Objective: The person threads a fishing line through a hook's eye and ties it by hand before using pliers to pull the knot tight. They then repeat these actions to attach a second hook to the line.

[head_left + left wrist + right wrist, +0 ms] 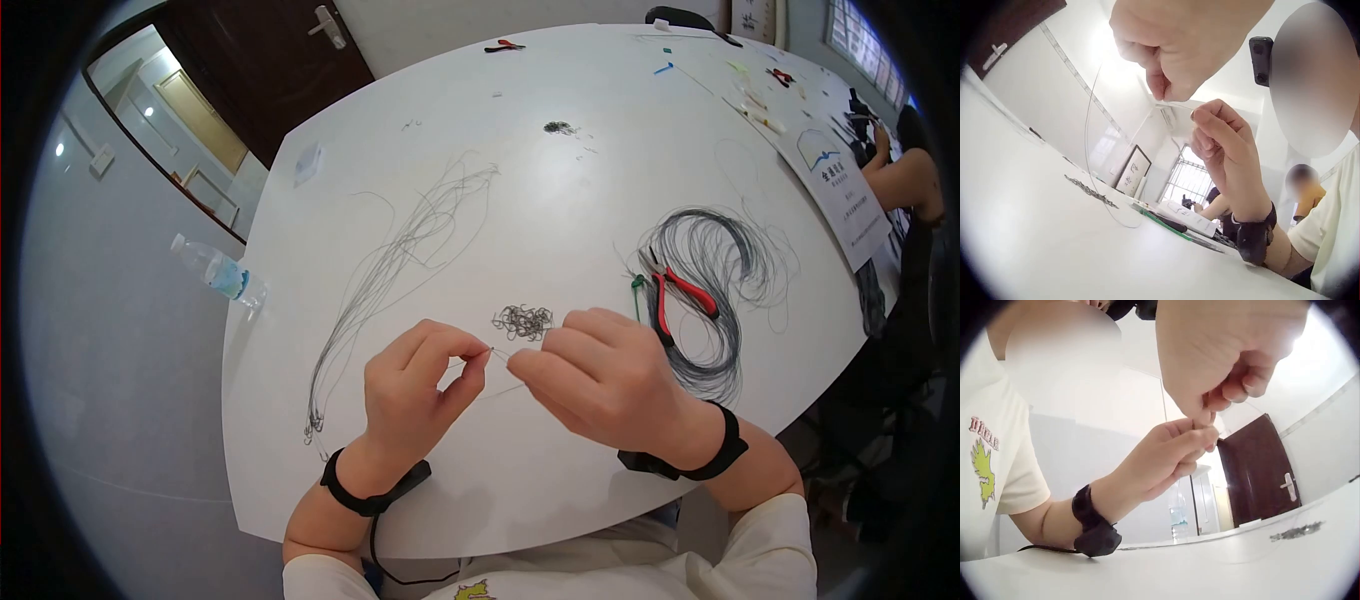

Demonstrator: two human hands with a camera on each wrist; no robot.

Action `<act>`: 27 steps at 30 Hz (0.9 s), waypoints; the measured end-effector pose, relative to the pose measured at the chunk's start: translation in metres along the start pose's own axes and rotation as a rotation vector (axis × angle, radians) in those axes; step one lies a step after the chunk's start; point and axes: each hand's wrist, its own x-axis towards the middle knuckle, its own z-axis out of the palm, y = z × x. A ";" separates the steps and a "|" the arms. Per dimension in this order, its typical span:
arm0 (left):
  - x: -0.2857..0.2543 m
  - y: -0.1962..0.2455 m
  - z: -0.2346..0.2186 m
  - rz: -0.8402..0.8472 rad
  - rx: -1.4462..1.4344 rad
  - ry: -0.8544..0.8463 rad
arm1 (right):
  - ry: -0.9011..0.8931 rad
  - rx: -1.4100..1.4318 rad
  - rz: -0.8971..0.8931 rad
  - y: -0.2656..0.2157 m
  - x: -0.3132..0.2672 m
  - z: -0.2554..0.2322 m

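Observation:
Over the front of the table, my left hand [415, 385] pinches a small fishing hook [491, 349] between thumb and forefinger; mostly its dark tip shows. My right hand [610, 380], close on the right, pinches the thin fishing line [502, 352] with its fingers curled in. The line spans the short gap between the fingertips, and a loose length of it [1087, 125] hangs in a loop in the left wrist view. Just beyond the hands lies a pile of dark hooks [523, 322].
Left lies a bundle of lines [370, 270] with hooks at its near end. Red-handled pliers [690, 290] rest on a coiled hank of line [735, 340] at right. A water bottle [222, 273] stands at the left edge. Another person's arm [900, 180] is at far right.

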 end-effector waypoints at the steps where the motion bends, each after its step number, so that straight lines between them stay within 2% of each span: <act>1: 0.000 0.000 0.000 0.001 -0.002 -0.003 | 0.013 0.005 0.009 0.003 0.001 -0.002; 6: -0.001 0.001 0.000 0.032 -0.078 -0.079 | 0.047 0.071 0.090 0.012 0.003 -0.003; 9: -0.001 0.004 0.000 0.002 -0.159 -0.112 | 0.022 0.229 0.183 0.016 0.001 -0.002; 11: -0.003 0.003 0.001 -0.022 -0.209 -0.107 | -0.019 0.416 0.364 0.016 0.001 -0.002; 12: -0.005 0.002 0.001 -0.044 -0.257 -0.103 | -0.020 0.416 0.364 0.016 0.000 -0.001; 14: -0.007 0.004 0.002 -0.082 -0.314 -0.094 | -0.071 0.637 0.554 0.015 -0.002 0.003; 15: -0.008 0.005 0.002 -0.120 -0.370 -0.086 | -0.072 0.636 0.553 0.016 -0.004 0.006; 17: -0.008 0.008 -0.001 -0.151 -0.406 -0.087 | -0.110 0.826 0.657 0.015 -0.007 0.012; 20: -0.009 0.009 -0.001 -0.209 -0.422 -0.047 | -0.105 0.885 0.751 0.004 -0.010 0.021; 25: -0.007 0.007 -0.001 -0.250 -0.338 0.056 | -0.051 0.814 0.709 -0.010 -0.013 0.027; 27: -0.007 0.004 0.001 -0.213 -0.309 0.114 | 0.022 0.639 0.536 -0.012 -0.014 0.031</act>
